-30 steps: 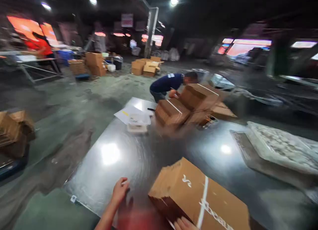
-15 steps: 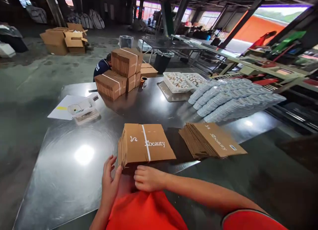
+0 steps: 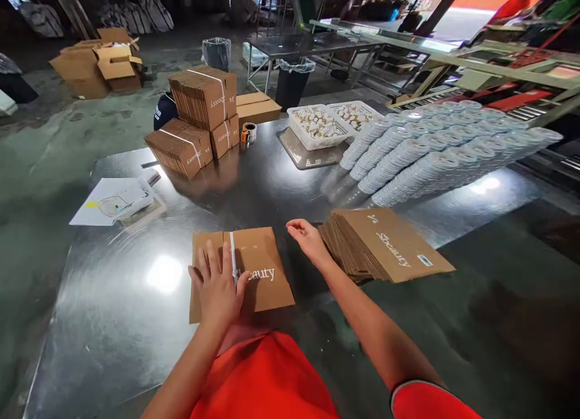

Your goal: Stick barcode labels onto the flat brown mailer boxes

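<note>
A flat bundle of brown cardboard boxes (image 3: 260, 292) with white "beauty" lettering lies on the metal table in front of me, a white strap (image 3: 232, 250) around it. My left hand (image 3: 220, 292) rests on its top with fingers spread, covering part of the lettering and the strap. To the right lies a loose stack of folded cardboard boxes (image 3: 385, 241), somewhat fanned out. My right hand (image 3: 308, 238) is beside that stack's left edge, its fingers loosely bent and nothing visible in them.
Strapped box bundles (image 3: 202, 99) are piled at the back left, near a tape roll (image 3: 249, 132). Farther right are white baskets (image 3: 312, 129) of small items and long rows of nested pale pieces (image 3: 430, 153). Paper (image 3: 97, 204) and a clear container (image 3: 136, 204) lie left.
My left hand has moved from the bundle's left side onto its top. My right hand has gone from its front edge to beyond its right side. The view has tilted down.
</note>
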`<act>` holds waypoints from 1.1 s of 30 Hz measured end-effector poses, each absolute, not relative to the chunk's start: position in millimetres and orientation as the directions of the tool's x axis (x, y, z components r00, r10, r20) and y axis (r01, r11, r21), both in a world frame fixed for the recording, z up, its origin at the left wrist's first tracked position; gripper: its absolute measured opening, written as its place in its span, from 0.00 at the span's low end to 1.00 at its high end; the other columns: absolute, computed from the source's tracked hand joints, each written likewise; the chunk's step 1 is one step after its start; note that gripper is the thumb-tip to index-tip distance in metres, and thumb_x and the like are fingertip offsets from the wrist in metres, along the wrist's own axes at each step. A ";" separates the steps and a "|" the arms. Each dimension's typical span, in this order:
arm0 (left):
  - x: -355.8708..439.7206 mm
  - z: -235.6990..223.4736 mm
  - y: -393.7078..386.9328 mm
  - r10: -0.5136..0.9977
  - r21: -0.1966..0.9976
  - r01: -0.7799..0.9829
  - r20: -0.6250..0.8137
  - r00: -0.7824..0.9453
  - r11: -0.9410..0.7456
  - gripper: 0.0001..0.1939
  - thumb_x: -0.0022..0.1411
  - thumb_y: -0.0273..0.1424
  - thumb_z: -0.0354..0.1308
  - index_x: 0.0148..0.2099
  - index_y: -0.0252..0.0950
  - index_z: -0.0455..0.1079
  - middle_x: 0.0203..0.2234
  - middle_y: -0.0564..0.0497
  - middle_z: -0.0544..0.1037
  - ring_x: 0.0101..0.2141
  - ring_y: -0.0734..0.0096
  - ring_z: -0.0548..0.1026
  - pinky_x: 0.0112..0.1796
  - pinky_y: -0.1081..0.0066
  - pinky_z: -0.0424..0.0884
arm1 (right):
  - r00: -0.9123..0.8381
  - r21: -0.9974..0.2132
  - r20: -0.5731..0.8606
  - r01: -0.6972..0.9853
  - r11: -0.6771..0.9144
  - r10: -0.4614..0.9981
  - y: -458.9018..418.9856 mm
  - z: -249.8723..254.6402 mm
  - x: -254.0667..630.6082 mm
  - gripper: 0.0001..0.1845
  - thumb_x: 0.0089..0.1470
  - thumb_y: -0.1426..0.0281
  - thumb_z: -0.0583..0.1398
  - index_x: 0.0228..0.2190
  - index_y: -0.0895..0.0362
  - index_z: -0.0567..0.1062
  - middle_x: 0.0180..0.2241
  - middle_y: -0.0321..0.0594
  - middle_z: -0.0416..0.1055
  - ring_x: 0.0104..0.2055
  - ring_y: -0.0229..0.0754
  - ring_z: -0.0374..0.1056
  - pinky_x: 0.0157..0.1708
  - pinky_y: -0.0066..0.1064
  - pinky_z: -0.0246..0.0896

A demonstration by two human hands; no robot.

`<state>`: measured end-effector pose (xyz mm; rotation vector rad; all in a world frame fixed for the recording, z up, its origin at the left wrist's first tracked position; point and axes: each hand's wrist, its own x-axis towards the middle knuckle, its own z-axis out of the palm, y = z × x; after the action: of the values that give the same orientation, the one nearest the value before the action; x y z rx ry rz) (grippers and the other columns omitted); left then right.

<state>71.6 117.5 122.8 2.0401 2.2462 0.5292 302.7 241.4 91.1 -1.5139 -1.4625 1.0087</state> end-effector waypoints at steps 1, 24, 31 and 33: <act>74.5 118.0 118.0 0.982 0.217 0.973 0.151 -0.112 0.078 0.35 0.64 0.46 0.49 0.67 0.33 0.54 0.66 0.30 0.52 0.65 0.35 0.48 0.57 0.31 0.44 | -0.034 -0.935 -0.095 0.347 -0.077 0.995 254.9 82.0 305.2 0.18 0.50 0.56 0.57 0.35 0.57 0.72 0.38 0.44 0.73 0.38 0.43 0.68 0.40 0.37 0.64; 34.7 90.9 55.3 0.971 0.033 0.994 0.218 0.095 -0.104 0.39 0.61 0.42 0.48 0.70 0.35 0.44 0.69 0.38 0.45 0.66 0.41 0.46 0.62 0.39 0.41 | -0.950 -0.977 0.200 -0.174 0.125 0.240 317.9 -5.7 177.7 0.07 0.56 0.72 0.59 0.36 0.60 0.76 0.41 0.43 0.73 0.45 0.40 0.68 0.49 0.33 0.61; 32.9 89.4 65.1 0.967 -0.044 0.992 0.221 0.129 -0.122 0.39 0.62 0.47 0.46 0.70 0.33 0.45 0.69 0.36 0.45 0.66 0.41 0.46 0.63 0.41 0.42 | -0.980 -0.834 0.193 -0.136 0.534 0.053 329.5 -3.4 161.1 0.07 0.61 0.74 0.54 0.38 0.60 0.72 0.38 0.42 0.71 0.38 0.37 0.65 0.38 0.27 0.60; 31.3 88.6 67.0 0.963 -0.091 0.985 0.214 0.165 -0.149 0.41 0.62 0.50 0.45 0.70 0.31 0.45 0.68 0.34 0.45 0.66 0.40 0.46 0.63 0.42 0.41 | -0.976 -0.779 0.214 -0.152 0.609 0.029 329.7 -4.3 156.4 0.09 0.61 0.75 0.52 0.40 0.60 0.72 0.40 0.44 0.71 0.39 0.39 0.64 0.37 0.28 0.59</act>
<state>31.3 67.0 88.6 2.5480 2.1699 0.1755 156.4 329.7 -4.3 0.1020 -2.6291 1.3011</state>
